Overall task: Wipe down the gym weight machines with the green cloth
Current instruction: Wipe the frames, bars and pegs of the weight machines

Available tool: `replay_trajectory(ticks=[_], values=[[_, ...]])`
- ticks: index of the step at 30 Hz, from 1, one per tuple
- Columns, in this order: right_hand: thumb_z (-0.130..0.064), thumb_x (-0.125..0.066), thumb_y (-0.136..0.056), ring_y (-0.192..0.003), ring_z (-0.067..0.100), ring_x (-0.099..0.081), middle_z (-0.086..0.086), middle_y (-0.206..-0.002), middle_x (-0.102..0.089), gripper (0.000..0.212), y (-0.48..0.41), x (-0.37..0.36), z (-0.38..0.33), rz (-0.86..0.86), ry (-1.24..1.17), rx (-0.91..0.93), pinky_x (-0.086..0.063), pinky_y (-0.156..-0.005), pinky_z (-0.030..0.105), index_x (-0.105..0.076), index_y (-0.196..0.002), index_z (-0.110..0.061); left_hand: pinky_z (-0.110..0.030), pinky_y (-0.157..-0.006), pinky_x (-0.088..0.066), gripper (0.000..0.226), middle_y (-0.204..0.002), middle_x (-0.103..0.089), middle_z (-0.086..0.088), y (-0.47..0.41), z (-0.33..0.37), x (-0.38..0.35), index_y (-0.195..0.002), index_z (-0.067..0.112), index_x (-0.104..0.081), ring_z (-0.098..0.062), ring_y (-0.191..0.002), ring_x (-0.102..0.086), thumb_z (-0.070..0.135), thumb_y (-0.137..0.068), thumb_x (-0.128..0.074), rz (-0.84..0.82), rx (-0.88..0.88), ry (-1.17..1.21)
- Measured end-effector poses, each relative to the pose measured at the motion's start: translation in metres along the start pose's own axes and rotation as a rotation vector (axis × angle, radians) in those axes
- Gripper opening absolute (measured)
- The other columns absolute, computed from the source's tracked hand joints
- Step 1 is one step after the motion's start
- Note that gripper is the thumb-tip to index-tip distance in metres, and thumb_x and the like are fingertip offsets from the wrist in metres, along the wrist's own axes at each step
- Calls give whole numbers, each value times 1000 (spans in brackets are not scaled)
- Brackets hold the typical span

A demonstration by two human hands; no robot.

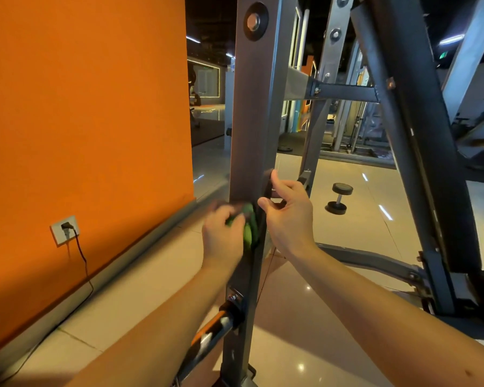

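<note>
The green cloth point(249, 230) is gripped in the left hand point(222, 236), with the fingers curled round it. It is pressed flat on the front of the tall grey post point(253, 121), near the middle of the view. The left hand is blurred. A dark handle point(268, 182) on the right edge of the post is held by the right hand point(288, 216), with the fingers curled round it. This handle is found at one o'clock from the cloth, just beside it.

A big round bolt point(254, 21) is seen at twelve o'clock, high on the post. A bar with an orange band point(213, 328) is fixed to the post at six o'clock, low down. A black dumbbell point(339, 198) is left on the shiny floor point(333, 317) at three o'clock from the right hand, well apart from it. At nine o'clock, a wall plug point(65, 230) with a black cord point(83, 261) is set in the orange wall point(87, 121).
</note>
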State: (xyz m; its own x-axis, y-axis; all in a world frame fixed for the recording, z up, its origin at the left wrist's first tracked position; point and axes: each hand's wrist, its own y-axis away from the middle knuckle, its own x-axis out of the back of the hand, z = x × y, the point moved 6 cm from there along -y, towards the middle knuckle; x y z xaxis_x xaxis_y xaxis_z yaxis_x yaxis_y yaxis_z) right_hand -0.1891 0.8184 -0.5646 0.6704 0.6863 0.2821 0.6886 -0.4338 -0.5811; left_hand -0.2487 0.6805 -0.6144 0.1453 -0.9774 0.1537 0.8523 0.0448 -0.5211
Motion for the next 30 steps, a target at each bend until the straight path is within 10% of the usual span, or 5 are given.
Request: replay_trajectory(ticks=[7, 15, 23, 30], values=[[-8, -73, -92, -110, 6, -55, -10, -113, -56, 65, 0, 0, 4, 18, -39, 15, -40, -88, -3, -48, -151, -23, -2, -86, -44, 18, -120, -62, -5, -5, 4, -2, -103, 23, -66, -13, -109, -59, 7, -96, -65, 47, 2, 117], [-13, -74, -92, -111, 4, -55, -17, -115, -54, 65, 1, -4, 5, 43, -39, -25, -37, -83, -7, -49, -150, -29, -52, -104, -52, 20, -109, -68, -9, 85, -123, -16, -95, 24, -71, -28, -111, -63, 36, -87, -58, -121, 354, -191], [-21, -76, -91, -114, 5, -56, -11, -125, -58, 66, 44, -14, 53, -24, -37, -180, -52, -95, 18, -48, -150, -31, -7, -74, -46, 25, -106, -58, 9, 23, -38, -7, -104, 28, -61, -3, -99, -57, 4, -97, -59, 92, 214, 148], [-17, -73, -94, -119, 5, -53, -9, -130, -58, 61, 81, -30, 83, -92, -45, -277, -45, -92, 12, -50, -148, -32, -32, -95, -52, 24, -111, -61, 4, 90, -127, -17, -102, 34, -57, -16, -108, -60, 10, -98, -56, -109, 437, -82]])
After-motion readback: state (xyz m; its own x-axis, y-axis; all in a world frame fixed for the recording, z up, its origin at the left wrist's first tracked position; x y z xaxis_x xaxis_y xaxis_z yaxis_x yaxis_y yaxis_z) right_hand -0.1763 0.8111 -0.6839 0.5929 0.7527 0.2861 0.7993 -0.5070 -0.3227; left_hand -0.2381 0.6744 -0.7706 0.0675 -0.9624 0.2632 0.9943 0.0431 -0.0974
